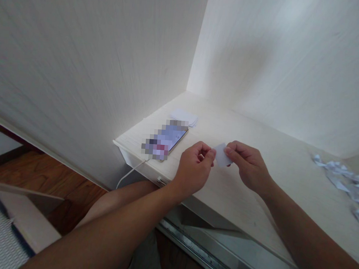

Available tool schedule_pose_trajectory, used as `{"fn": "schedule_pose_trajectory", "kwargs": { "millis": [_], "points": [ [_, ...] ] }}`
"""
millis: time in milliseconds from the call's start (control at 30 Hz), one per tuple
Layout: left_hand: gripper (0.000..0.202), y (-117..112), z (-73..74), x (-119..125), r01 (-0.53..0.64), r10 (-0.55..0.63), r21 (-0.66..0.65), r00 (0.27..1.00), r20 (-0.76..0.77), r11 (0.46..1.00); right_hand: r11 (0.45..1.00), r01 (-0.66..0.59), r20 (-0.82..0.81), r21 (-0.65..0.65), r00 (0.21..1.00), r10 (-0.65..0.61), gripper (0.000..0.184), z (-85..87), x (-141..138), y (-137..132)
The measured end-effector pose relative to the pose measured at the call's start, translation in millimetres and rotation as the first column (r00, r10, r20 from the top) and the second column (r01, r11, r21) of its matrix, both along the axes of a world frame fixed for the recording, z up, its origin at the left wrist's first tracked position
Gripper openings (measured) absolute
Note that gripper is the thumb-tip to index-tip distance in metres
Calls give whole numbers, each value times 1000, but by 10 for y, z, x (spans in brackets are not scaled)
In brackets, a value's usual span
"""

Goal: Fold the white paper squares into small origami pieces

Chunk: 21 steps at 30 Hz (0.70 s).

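Between my two hands, above the front part of the white desk [229, 125], is a small piece of white paper [222, 156]. My left hand [196, 164] pinches its left edge between thumb and fingers. On the opposite edge, my right hand [248, 164] grips it with the thumb on top. A short stack of white paper pieces [184, 116] lies farther back, to the left. To the right, several folded white paper pieces [345, 179] are strewn on the desktop.
A phone [167, 139] with a lit, partly blurred screen lies left of my hands, a white cable [130, 172] running from it over the desk edge. Pale panels rise at the left and back. Below the desktop is an open drawer space with a metal rail [196, 250].
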<state>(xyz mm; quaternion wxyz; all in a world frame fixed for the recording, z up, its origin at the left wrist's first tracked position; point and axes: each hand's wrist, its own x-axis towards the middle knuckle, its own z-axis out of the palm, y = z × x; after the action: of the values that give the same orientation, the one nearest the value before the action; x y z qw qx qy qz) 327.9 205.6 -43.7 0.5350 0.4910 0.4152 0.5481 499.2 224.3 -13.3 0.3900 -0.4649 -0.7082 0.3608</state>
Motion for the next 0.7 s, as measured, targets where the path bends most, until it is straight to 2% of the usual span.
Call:
{"fn": "schedule_pose_trajectory", "kwargs": {
  "millis": [700],
  "points": [
    [17, 21, 1, -19, 34, -35, -33, 999, -25, 999, 1000, 18, -11, -15, 1000, -18, 46, -6, 1, 14]
  ]
}}
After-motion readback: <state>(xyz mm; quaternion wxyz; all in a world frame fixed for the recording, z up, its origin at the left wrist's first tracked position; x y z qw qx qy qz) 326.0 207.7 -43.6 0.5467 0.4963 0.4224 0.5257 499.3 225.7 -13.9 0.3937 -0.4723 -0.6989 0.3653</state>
